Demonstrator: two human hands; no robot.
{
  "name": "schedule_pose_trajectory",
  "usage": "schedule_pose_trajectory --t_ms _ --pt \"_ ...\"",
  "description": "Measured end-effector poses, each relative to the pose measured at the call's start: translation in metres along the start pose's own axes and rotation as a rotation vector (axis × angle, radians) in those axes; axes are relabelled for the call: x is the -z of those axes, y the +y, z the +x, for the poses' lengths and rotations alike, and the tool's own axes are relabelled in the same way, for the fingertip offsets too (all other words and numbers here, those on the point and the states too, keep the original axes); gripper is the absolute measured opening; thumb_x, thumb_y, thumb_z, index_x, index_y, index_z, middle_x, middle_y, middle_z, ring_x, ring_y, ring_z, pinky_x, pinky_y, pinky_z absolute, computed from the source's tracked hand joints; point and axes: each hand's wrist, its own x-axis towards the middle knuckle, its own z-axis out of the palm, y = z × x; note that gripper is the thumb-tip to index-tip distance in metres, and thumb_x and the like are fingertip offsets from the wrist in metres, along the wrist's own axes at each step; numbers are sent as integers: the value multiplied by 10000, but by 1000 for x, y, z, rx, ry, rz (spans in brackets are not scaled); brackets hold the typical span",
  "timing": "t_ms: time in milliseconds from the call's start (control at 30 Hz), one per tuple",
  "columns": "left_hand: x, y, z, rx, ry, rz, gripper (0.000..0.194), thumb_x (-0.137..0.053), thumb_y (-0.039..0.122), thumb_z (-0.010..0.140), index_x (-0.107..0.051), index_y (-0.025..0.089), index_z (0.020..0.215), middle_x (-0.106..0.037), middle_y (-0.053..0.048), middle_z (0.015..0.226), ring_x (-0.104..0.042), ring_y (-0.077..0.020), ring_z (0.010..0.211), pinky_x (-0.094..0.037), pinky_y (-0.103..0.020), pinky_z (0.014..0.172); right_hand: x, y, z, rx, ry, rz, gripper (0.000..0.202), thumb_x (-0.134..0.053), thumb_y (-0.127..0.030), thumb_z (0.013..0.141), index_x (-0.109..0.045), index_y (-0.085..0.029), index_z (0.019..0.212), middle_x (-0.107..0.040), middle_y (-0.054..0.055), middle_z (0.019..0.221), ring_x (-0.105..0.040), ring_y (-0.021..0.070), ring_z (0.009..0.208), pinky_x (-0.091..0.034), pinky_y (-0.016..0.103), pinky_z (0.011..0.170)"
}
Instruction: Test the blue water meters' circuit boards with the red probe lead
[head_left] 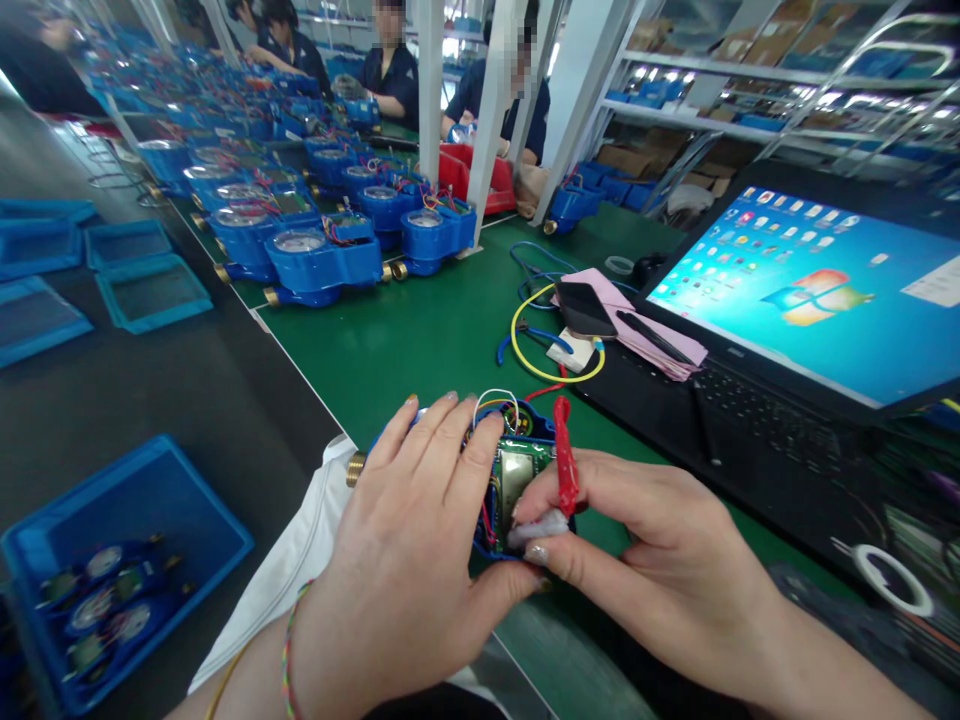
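Observation:
A blue water meter (525,425) with an open electronics compartment lies at the near edge of the green bench (420,340). My left hand (420,530) rests flat over the meter's left part and holds it down. My right hand (660,550) pinches a small white wad (538,528) against the circuit board (517,475), together with a red clip-like piece (564,455) on a red wire. Coloured wires (499,400) loop out of the meter's top.
An open black laptop (787,300) stands to the right, with a pink sheet (637,325), a dark phone (583,308) and a yellow cable loop (525,350) beside it. Rows of blue meters (322,260) fill the far bench. A blue bin (112,560) of meters sits lower left. People sit at the back.

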Motion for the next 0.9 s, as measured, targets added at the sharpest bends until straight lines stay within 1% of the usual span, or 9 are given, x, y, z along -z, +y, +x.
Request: schedule_pose_trajectory --t_ms 267,433,633,800,900 --pt "-1 1 -1 8 12 6 744 -590 529 745 -436 97 1331 -453 -133 1396 -375 -290 1313 -246 -486 1132 -1 -1 0 16 12 -27 112 -638 -113 803 -607 -219 827 -654 -33 752 -620 116 681 -491 198 627" --pt "-1 0 0 18 9 -7 724 -576 532 758 -443 107 1328 -458 -117 1394 -371 -273 1318 -236 -469 1140 -1 -1 1 32 12 -33 111 -631 -86 800 -610 -187 841 -642 -32 749 -605 94 688 -463 175 632" --pt "0 0 0 9 5 -2 697 -548 529 785 -442 111 1332 -451 -111 1400 -363 -264 1324 -230 -459 1142 -2 -2 -2 66 -1 -101 63 -586 -109 841 -597 -167 864 -614 -10 742 -571 108 670 -448 214 619" --pt "0 0 0 12 11 -15 654 -528 499 801 -455 115 1326 -456 -95 1401 -367 -246 1324 -243 -442 1142 -3 -4 -3 129 16 -126 97 -568 -79 844 -577 -164 888 -617 9 762 -568 128 689 -458 234 625" --pt "0 1 0 24 26 -12 631 -529 481 792 -477 125 1311 -471 -83 1392 -391 -244 1309 -269 -443 1130 -4 -4 -2 140 16 -117 106 -570 -63 833 -575 -162 871 -616 16 767 -569 131 701 -465 234 635"
